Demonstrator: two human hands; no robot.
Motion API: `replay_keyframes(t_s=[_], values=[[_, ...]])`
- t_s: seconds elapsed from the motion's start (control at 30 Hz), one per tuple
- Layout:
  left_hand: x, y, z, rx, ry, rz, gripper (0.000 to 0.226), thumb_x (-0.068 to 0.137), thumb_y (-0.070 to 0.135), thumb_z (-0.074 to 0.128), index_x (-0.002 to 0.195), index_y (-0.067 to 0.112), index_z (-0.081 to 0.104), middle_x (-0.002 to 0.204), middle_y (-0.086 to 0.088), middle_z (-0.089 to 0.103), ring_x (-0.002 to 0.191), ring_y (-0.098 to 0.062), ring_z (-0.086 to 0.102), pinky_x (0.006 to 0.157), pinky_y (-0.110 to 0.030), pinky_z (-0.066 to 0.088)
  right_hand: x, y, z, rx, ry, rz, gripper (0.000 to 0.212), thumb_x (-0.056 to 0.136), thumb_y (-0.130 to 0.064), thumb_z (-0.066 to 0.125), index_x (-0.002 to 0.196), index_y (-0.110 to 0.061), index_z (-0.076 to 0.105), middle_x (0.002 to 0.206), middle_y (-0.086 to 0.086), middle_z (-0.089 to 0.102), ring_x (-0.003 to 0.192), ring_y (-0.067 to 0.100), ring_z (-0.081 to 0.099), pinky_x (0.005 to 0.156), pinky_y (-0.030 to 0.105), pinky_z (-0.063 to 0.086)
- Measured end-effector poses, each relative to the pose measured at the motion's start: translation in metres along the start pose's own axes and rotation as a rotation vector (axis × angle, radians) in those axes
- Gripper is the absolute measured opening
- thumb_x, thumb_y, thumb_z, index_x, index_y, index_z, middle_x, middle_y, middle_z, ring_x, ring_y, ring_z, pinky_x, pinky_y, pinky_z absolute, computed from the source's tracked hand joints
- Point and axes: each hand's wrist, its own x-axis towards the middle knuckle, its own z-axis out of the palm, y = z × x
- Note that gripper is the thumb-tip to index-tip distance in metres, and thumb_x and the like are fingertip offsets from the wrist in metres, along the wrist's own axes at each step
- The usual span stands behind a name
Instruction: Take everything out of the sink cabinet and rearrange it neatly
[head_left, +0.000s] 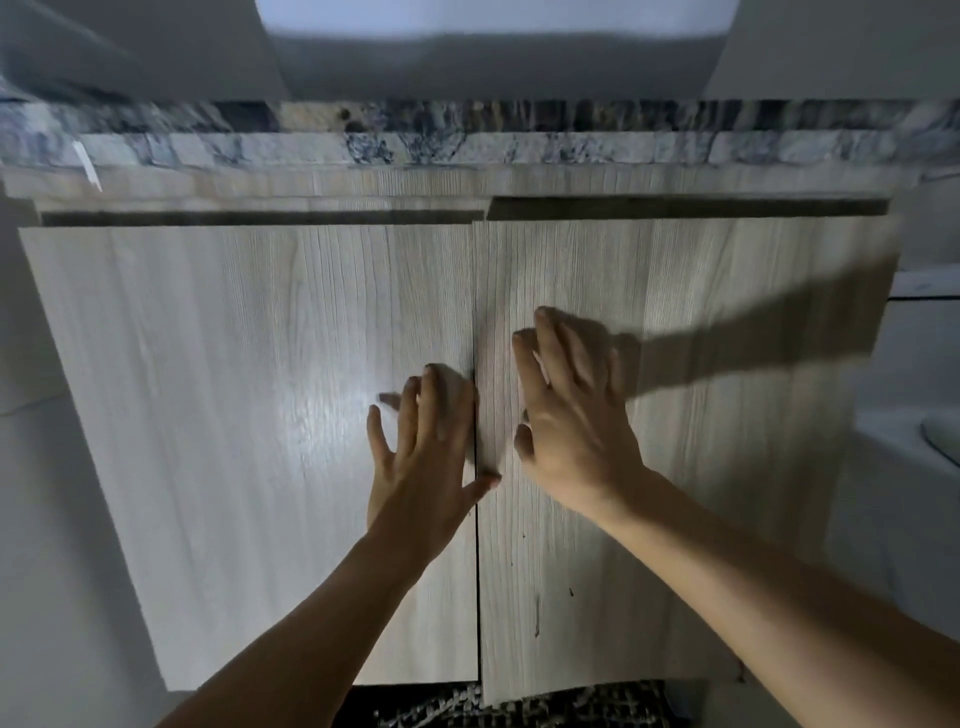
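The sink cabinet fills the view with two pale wood-grain doors, the left door (249, 415) and the right door (701, 467), meeting at a dark centre seam. The left door looks flush; the right door stands slightly forward of it. My left hand (423, 457) lies flat on the left door beside the seam, fingers spread, thumb crossing the seam. My right hand (571, 410) rests flat on the right door just right of the seam, fingers pointing up. Neither hand holds anything. The cabinet's contents are hidden behind the doors.
A mottled stone countertop edge (467, 140) runs above the doors. A woven dark-and-light mat (519, 706) lies on the floor below them. White walls flank the cabinet, and a white fixture (914, 447) sits at the right.
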Motion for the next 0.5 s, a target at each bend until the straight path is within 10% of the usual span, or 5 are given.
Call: replay_keyframes(t_s=[0.37,0.5], values=[[0.004,-0.001,0.007,0.227,-0.039,0.023,0.094,0.077,0.067,0.057,0.149,0.016,0.025,0.154,-0.021,0.025,0.138,-0.041,0.032,0.101,-0.065,0.033,0.007,-0.004,0.013,-0.025,0.035,0.037,0.074,0.069,-0.005,0.059,0.140,-0.004,0.043,0.152,0.018,0.032,0.140,0.037,0.031,0.105,0.062,0.034],[-0.012,0.005,-0.014,0.074,-0.203,-0.009,0.098,0.073,0.064,0.064,0.149,0.018,0.024,0.156,-0.020,0.022,0.140,-0.040,0.031,0.103,-0.066,0.029,0.010,-0.001,-0.022,0.115,-0.176,0.003,0.089,0.077,-0.013,0.071,0.150,-0.010,0.020,0.160,0.010,0.010,0.147,0.028,0.013,0.118,0.054,0.014]])
